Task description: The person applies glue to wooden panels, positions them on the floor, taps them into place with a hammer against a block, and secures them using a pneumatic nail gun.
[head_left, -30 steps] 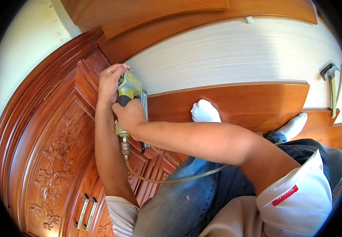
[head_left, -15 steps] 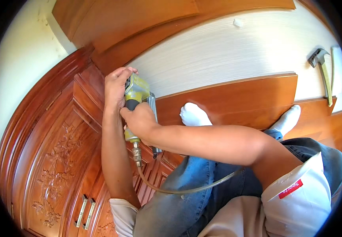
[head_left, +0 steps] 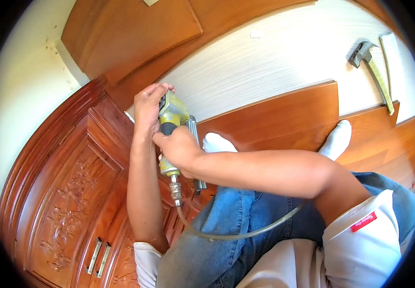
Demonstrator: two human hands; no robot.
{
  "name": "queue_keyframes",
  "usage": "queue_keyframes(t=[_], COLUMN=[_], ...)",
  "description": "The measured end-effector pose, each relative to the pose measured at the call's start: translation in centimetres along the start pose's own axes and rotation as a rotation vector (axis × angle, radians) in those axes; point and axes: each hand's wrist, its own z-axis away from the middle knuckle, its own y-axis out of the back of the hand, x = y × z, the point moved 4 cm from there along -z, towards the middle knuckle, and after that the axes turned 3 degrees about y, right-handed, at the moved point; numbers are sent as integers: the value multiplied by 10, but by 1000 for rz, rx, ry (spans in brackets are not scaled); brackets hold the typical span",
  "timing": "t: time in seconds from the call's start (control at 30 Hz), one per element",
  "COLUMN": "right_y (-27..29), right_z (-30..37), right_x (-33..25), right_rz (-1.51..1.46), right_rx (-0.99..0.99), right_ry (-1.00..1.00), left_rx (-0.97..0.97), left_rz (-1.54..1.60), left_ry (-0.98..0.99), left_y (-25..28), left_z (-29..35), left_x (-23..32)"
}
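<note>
My right hand (head_left: pixel 181 148) is wrapped around the grip of a yellow-green air nail gun (head_left: pixel 174 108). At the tool's head, my left hand (head_left: pixel 146 109) closes on its left side, with fingertips showing past the top edge. A metal coupling (head_left: pixel 175 189) joins the bottom of the grip to a clear air hose (head_left: pixel 245 235), which curves right across my lap. The gun's nose is hidden, and contact with the floor cannot be made out. Just right of the gun lies a brown wooden floorboard (head_left: pixel 274 106), bordering pale ribbed underlay (head_left: pixel 265 62).
A claw hammer (head_left: pixel 374 76) rests on the underlay at right. Left of me stands a carved wooden cabinet (head_left: pixel 68 206) with metal handles (head_left: pixel 99 258). Loose brown boards (head_left: pixel 145 36) lie at the far side by a pale wall (head_left: pixel 20 81). My socked feet (head_left: pixel 219 143) are on the boards.
The view has shifted, so the hammer and floorboards appear farther left. Both hands and the nail gun have moved slightly right, away from the cabinet. The grip on the tool looks the same.
</note>
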Motion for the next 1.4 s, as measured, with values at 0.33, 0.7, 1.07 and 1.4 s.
queue_keyframes(t=[0.33,0.7,1.07,1.4], right_y=[103,164,171,166], right_z=[40,71,75,76], right_x=[-90,-159,-168,-172], right_rz=[237,631,539,514], right_rx=[-159,44,99,157], right_ry=[-191,-317,-365,-428], left_rx=[-219,-374,-476,-415], left_rz=[-135,52,207,346], left_ry=[-135,-219,-251,-316], left_y=[-84,-165,-198,-197], left_z=[-20,-41,-55,-50], left_x=[24,37,31,23])
